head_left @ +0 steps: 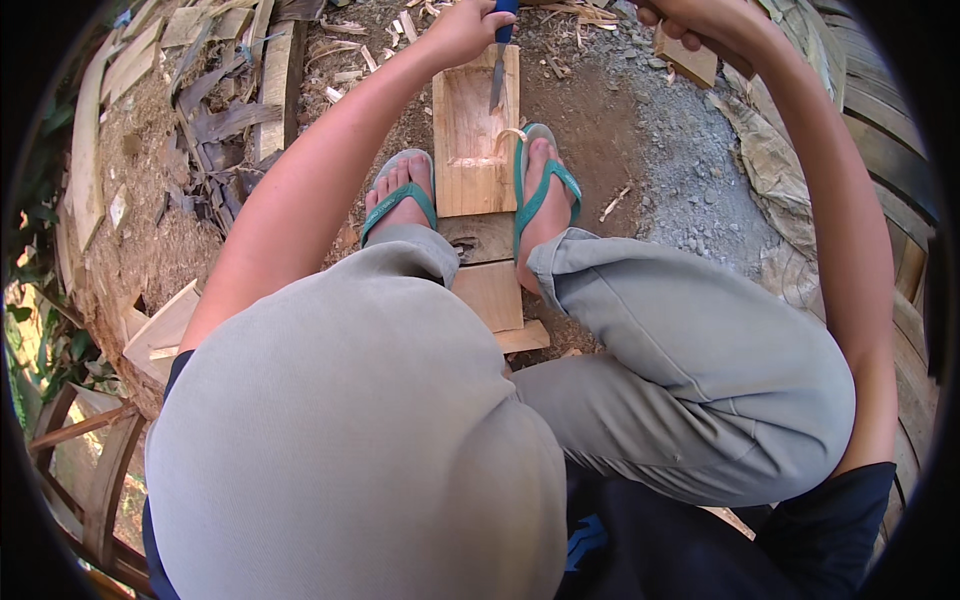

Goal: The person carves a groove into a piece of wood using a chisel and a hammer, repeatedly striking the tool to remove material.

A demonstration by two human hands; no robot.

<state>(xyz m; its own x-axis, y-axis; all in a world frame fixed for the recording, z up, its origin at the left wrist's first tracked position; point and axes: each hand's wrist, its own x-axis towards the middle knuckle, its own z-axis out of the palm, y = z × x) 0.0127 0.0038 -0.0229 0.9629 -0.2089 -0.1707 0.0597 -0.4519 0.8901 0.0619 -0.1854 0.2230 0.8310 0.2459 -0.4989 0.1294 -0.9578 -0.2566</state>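
Your left hand clamps a blue-handled chisel over the hollowed wooden block just beside it — whether your right hand, farther right, grips anything, I can't tell.

A chisel and wood chips mark a workshop, perhaps open-air.

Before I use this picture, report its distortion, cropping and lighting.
Head view: slats along the right rim look bowed by fisheye distortion; black fills the corners; the top edge crops the chisel and right hand; light on the trousers looks soft.
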